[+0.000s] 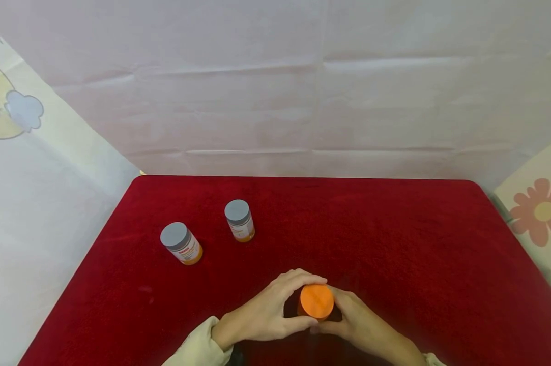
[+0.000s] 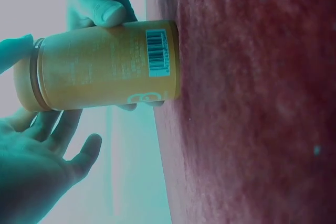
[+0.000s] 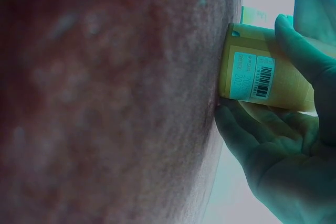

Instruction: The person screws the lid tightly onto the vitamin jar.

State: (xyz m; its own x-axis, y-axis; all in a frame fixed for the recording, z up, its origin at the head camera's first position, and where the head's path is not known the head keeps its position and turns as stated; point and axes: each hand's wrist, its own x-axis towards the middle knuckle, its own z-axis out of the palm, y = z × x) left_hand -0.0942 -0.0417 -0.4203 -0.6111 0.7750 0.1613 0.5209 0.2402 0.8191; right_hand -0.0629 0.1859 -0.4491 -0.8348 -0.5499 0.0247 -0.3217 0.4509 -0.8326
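An orange bottle (image 2: 100,66) with a bright orange lid (image 1: 317,301) stands upright on the red cloth near the front. My left hand (image 1: 268,311) grips it high up, its thumb and fingers at the lid in the left wrist view. Lower down, my right hand (image 1: 359,321) holds the bottle's body. In the right wrist view, the thumb of the right hand (image 3: 286,153) lies along one side and the fingers along the other, close to the cloth. A printed label with a barcode (image 3: 263,81) shows low on the bottle.
Two jars with grey lids, one (image 1: 181,244) farther left and one (image 1: 240,220) nearer the middle, stand on the red cloth (image 1: 394,229), beyond the left hand. A pale wall covering (image 1: 275,101) rises behind the table's back edge.
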